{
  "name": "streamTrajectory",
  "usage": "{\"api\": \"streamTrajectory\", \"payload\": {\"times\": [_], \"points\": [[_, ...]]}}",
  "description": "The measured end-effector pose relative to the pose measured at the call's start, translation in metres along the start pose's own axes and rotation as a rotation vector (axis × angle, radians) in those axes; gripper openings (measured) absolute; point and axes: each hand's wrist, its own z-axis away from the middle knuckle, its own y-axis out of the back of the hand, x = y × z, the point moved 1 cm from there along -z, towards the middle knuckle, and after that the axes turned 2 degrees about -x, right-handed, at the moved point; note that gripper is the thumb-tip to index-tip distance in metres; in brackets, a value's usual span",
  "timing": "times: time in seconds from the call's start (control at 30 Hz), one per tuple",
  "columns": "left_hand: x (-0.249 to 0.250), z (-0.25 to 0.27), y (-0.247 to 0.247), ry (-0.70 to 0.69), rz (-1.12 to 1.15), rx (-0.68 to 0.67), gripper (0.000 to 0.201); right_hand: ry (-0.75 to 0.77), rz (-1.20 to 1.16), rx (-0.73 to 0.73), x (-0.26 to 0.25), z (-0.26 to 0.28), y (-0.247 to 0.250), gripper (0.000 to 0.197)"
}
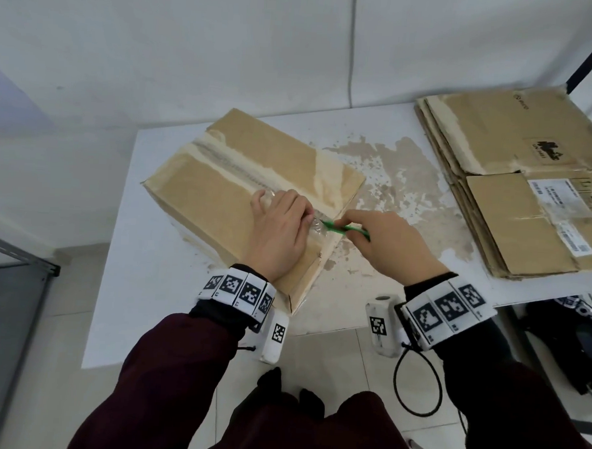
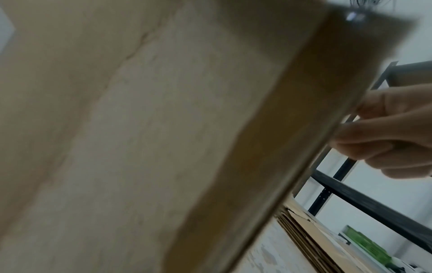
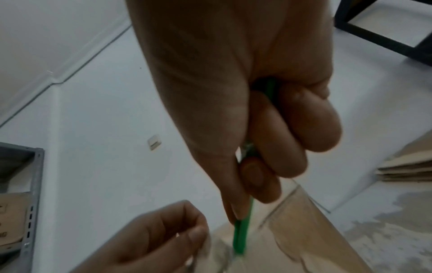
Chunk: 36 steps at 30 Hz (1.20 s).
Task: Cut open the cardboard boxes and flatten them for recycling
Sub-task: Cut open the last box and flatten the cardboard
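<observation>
A closed cardboard box (image 1: 220, 193) lies at an angle on the white table (image 1: 130, 284), a torn tape seam running along its top. My left hand (image 1: 302, 217) rests on the box's near end and pinches a loose strip of clear tape (image 1: 316, 227). My right hand (image 1: 353, 224) grips a green knife (image 1: 347, 228) whose tip meets the tape at the box's near right edge. In the right wrist view the green knife (image 3: 242, 238) points down at the box top (image 3: 304, 240), beside the curled left hand (image 3: 163, 240). The left wrist view is filled by the blurred box (image 2: 163, 129).
A stack of flattened cardboard (image 1: 516, 174) lies on the table at the right. The table's surface is worn and peeling (image 1: 393, 181) between the box and the stack. A black rack frame (image 1: 591, 54) stands at the far right and a grey metal shelf (image 1: 12, 254) at the left.
</observation>
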Motion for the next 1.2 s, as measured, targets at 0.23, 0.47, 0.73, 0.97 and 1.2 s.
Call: {"api": "streamTrajectory", "payload": {"times": [0.23,0.47,0.73,0.97,1.2], "points": [[0.002,0.001,0.0,-0.074,0.01,-0.059,0.012,-0.006,0.175,-0.13,-0.011,0.006,0.022,0.02],[0.0,-0.003,-0.001,-0.076,0.021,-0.047,0.014,-0.098,-0.244,-0.002,0.008,0.021,-0.005,0.018],[0.0,-0.005,-0.003,-0.052,-0.039,-0.05,0.015,-0.17,-0.488,0.159,0.01,0.034,-0.034,0.018],[0.002,-0.005,-0.001,-0.018,-0.06,-0.024,0.014,-0.208,-0.596,0.15,0.013,0.033,-0.035,0.018],[0.0,-0.007,0.0,-0.082,-0.044,-0.063,0.019,-0.242,-0.688,0.166,0.011,0.035,-0.041,0.018]]}}
